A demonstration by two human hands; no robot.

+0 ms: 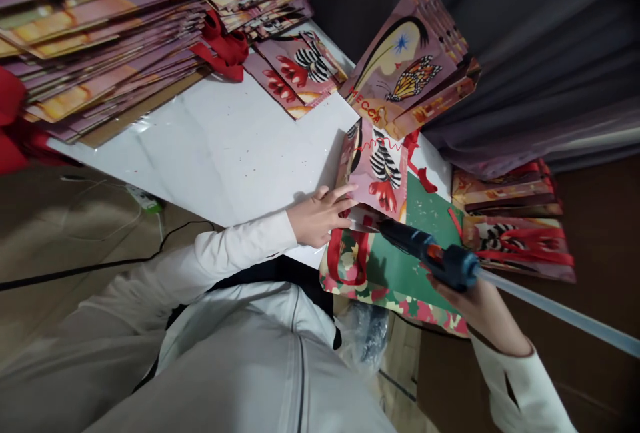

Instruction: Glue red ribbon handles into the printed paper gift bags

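Observation:
A pink printed paper bag (384, 169) with a striped butterfly and red flower motif lies in front of me. My left hand (320, 216) holds its near left edge, fingers stretched along the rim; the fingertips are partly hidden. In my right hand (480, 306) is a dark blue glue gun (430, 249), gripped from below with most fingers hidden. A long translucent glue stick (560, 313) runs out of its rear. The gun's nozzle points left at the bag's near edge, close to my left fingers. Whether it touches the paper, I cannot tell.
Under the bag lies a green board (425, 209) with a red ribbon handle (350, 279). Tall stacks of folded bags (125, 39) stand left on the white table (225, 146). More bags (410, 59) stand behind, others (523, 239) at right. A black cable (100, 266) runs below left.

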